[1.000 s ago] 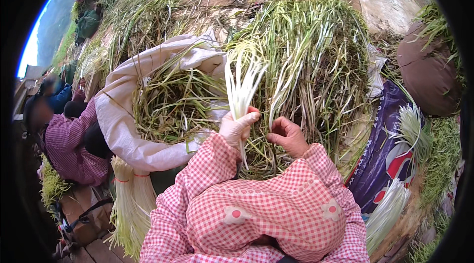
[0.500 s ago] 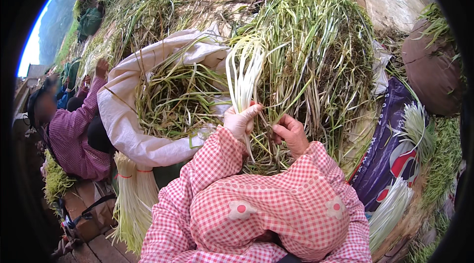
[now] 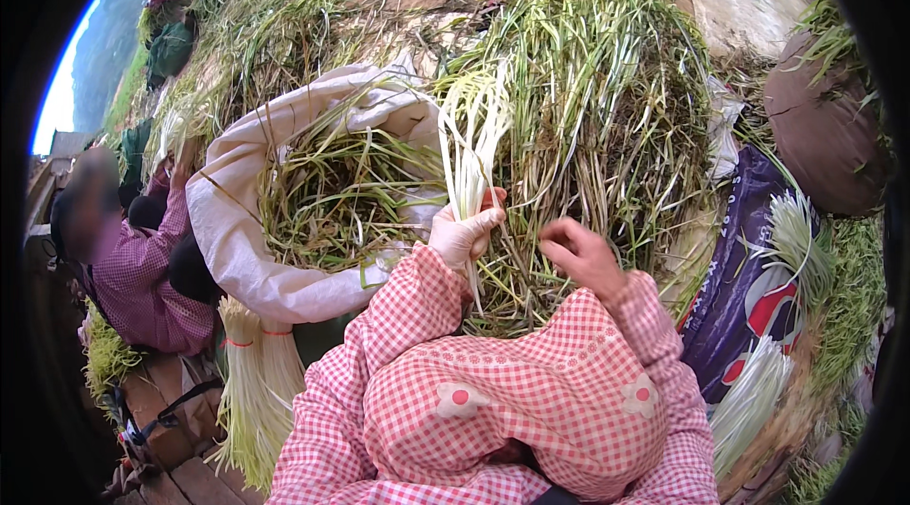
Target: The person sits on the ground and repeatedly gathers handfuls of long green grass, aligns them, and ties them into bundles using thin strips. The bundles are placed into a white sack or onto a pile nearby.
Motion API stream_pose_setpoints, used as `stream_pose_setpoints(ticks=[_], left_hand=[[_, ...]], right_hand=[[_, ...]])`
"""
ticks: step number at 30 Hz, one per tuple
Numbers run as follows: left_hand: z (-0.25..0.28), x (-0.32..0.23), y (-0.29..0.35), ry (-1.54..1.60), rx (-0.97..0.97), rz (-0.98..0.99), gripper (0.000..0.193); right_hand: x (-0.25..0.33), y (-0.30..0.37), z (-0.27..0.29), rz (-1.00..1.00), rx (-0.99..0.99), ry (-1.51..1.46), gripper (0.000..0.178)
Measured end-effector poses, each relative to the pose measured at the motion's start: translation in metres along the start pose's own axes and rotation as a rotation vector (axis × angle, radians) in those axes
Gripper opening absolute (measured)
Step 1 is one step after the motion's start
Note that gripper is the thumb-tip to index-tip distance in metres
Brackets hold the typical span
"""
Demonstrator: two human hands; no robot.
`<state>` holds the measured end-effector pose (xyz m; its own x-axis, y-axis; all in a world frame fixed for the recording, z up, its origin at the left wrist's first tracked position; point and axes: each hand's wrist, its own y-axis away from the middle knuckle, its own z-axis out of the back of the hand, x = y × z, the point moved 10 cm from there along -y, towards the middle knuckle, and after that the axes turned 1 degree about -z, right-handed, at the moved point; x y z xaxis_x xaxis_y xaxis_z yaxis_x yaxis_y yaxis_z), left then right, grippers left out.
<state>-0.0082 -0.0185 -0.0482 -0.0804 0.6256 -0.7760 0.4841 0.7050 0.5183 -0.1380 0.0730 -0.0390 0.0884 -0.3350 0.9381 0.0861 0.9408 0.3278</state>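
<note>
My left hand (image 3: 465, 232), in a thin whitish glove, is closed round a small bunch of pale chive stalks (image 3: 471, 145). The white stalks stand up from the fist and loop over at the top, with a few ends hanging below. To its right, my bare right hand (image 3: 586, 257) hovers with loosely bent fingers and no visible stalk in them. Ahead of both hands lies a big heap of long green and brownish chives (image 3: 607, 116). An open white woven sack (image 3: 232, 211), holding loose green and withered leaves (image 3: 341, 192), stands left of my left hand.
Tied bundles of pale stalks (image 3: 256, 382) stand at the lower left. More pale bundles (image 3: 751, 401) rest by a purple printed sack (image 3: 725, 287) on the right. A brown stuffed sack (image 3: 825, 116) lies far right. A person in a checked sleeve (image 3: 156, 287) sits at left.
My right hand has drawn back to the right, away from the stalks, and its pinched fingers have loosened. My left hand keeps its hold almost unmoved. The person at left has lowered a hand.
</note>
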Motion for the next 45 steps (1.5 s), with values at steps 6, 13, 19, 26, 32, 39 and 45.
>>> stream_pose_setpoints(ticks=[6, 13, 19, 26, 32, 39, 45], left_hand=[[-0.004, 0.004, 0.005, 0.060, 0.041, 0.065, 0.036], [-0.014, 0.012, 0.004, 0.235, 0.161, 0.152, 0.033], [-0.005, -0.002, -0.001, 0.381, 0.200, 0.044, 0.027], [-0.004, -0.015, -0.005, 0.481, 0.277, 0.013, 0.025], [-0.006, -0.003, -0.001, 0.212, 0.151, 0.043, 0.029], [0.015, -0.006, 0.000, 0.071, -0.128, 0.070, 0.016], [0.067, -0.050, 0.006, 0.363, -0.391, -0.143, 0.018]], right_hand=[[0.000, -0.033, -0.018, -0.121, -0.071, -0.441, 0.010], [-0.074, 0.002, 0.100, 0.014, -0.775, -1.131, 0.007], [-0.027, 0.010, 0.089, -0.020, -0.620, 0.000, 0.031], [0.018, -0.006, -0.057, 0.264, 0.293, 0.131, 0.035], [0.027, -0.002, -0.049, 0.291, 0.105, 0.105, 0.020], [0.015, 0.007, -0.039, 0.413, -0.058, 0.170, 0.018], [-0.113, 0.055, 0.005, -0.083, -0.001, 0.302, 0.015]])
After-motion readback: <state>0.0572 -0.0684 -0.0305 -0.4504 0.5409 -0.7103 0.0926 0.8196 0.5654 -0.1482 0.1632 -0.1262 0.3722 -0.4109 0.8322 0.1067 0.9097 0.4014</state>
